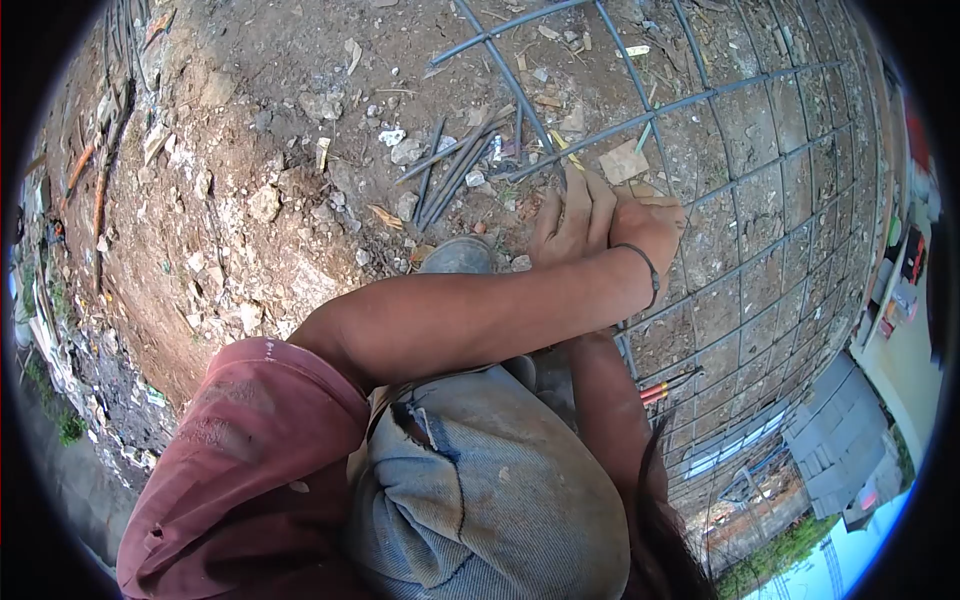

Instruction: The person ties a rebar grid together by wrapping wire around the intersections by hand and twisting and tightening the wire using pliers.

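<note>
My left forearm reaches across in front of me, with a thin dark band at the wrist. My left hand [647, 228] is closed over the steel bar mesh [711, 92]; what its fingers hold is hidden. Beneath that forearm passes my right arm. Just left of the other hand, my right hand [577, 215] has its fingers bent together around a steel bar at the mesh's near edge, their tips partly hidden. A flat tan piece [624, 160] lies just beyond my hands. Below them, a tool with red handles [655, 393] rests at the mesh.
Several short cut steel bars [460, 165] lie piled on the dirt left of my hands. My boot [458, 256] stands near them. Stones and scraps litter the rough ground [250, 130]. The mesh stretches far along the right, toward grey blocks [835, 435].
</note>
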Demonstrator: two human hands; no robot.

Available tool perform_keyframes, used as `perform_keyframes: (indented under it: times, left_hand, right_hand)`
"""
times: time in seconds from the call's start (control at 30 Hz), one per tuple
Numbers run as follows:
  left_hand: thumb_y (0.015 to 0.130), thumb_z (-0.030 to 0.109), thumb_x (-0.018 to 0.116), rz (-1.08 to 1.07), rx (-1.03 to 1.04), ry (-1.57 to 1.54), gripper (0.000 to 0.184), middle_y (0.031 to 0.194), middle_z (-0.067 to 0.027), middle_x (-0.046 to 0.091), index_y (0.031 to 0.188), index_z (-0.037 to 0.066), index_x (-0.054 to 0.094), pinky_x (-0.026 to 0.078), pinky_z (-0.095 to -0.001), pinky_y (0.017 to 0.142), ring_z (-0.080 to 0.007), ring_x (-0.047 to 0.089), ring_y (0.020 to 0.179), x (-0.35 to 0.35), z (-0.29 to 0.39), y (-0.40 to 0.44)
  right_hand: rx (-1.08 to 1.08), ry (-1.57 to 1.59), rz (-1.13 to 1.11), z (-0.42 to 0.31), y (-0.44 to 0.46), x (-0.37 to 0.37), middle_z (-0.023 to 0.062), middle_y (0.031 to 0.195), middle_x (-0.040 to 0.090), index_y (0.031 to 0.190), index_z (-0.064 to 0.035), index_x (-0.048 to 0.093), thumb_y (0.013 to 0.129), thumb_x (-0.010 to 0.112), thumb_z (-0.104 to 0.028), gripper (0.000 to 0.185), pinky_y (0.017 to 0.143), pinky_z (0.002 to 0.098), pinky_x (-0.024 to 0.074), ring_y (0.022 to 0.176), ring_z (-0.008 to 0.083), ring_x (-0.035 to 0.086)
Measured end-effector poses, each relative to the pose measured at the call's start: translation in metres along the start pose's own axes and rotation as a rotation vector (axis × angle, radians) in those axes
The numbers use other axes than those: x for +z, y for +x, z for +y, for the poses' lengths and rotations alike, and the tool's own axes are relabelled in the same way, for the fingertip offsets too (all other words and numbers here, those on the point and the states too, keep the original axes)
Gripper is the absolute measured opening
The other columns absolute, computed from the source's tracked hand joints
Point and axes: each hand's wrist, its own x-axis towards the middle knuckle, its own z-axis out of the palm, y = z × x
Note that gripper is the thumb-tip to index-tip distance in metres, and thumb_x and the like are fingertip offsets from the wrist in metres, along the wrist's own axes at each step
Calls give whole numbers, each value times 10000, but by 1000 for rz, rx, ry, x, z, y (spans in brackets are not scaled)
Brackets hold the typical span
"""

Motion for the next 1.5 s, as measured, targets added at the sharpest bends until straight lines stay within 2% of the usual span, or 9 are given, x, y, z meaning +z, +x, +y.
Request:
perform_keyframes:
  times: [0.03,0.33,0.47,0.53,0.77,0.93,1.17,1.37,1.5]
  left_hand:
    - [1011,402,550,44,-217,-759,563,1353,-304,562,1343,-40,448,461,-518,1132,-420,579,1283,3,1,6]
    - [1082,215,450,70,-148,-957,280,1331,-312,585,1245,-11,469,480,-494,1125,-378,623,1241,25,8,21]
    - [1075,225,468,-167,96,-211,340,1324,-296,607,1281,-44,485,475,-457,1129,-370,632,1232,-29,44,43]
    - [1039,251,547,-205,-923,-1136,309,1251,-197,673,1236,29,631,484,-380,1054,-293,617,1241,-63,48,66]
    - [1098,223,358,-392,-596,-469,504,1417,-261,587,1453,-124,442,505,-402,1106,-312,607,1305,-192,163,37]
    - [1102,221,335,19,-792,-399,495,1440,-227,580,1479,-84,432,486,-383,1127,-281,611,1299,-210,123,6]
    - [1083,266,368,-293,-1012,-534,536,1580,-177,440,1550,4,380,323,-448,1236,-289,425,1463,-158,76,-9]
    - [1070,335,398,-386,-967,-526,597,1590,-161,435,1565,3,359,328,-443,1232,-276,441,1453,-173,77,-11]
    - [1083,317,367,-327,-976,-536,566,1583,-166,449,1548,-4,383,328,-435,1232,-283,462,1439,-170,71,-10]
  right_hand:
    - [1,-18,61,-3,6,0,132,1138,590,1233,-59,625,928,706,-79,316,832,414,538,961,292,648]
    - [-86,-197,-294,20,21,11,118,1099,567,1094,-76,624,951,673,-106,154,792,425,528,972,297,635]
    - [-236,-424,-512,31,18,36,127,1063,580,1042,-60,610,918,694,-127,163,782,410,532,983,311,641]
    - [120,-620,-401,56,-36,114,143,962,688,1072,-80,688,1058,390,-337,394,907,551,468,909,337,644]
    - [-128,171,-628,22,103,-7,244,914,652,931,54,646,799,666,-17,151,656,437,516,711,343,634]
    - [1335,603,-948,28,128,5,200,747,684,837,88,664,839,537,33,139,371,369,352,463,223,589]
    - [928,1040,-469,27,112,-112,184,1032,720,1314,63,535,989,661,-152,410,593,270,568,681,154,684]
    - [1604,472,123,193,-106,-222,103,883,714,1084,-16,659,983,635,-137,159,608,316,545,700,182,671]
    - [1793,-66,-371,207,-274,-205,152,1114,649,1351,-15,481,912,760,-302,594,907,533,504,1056,297,636]
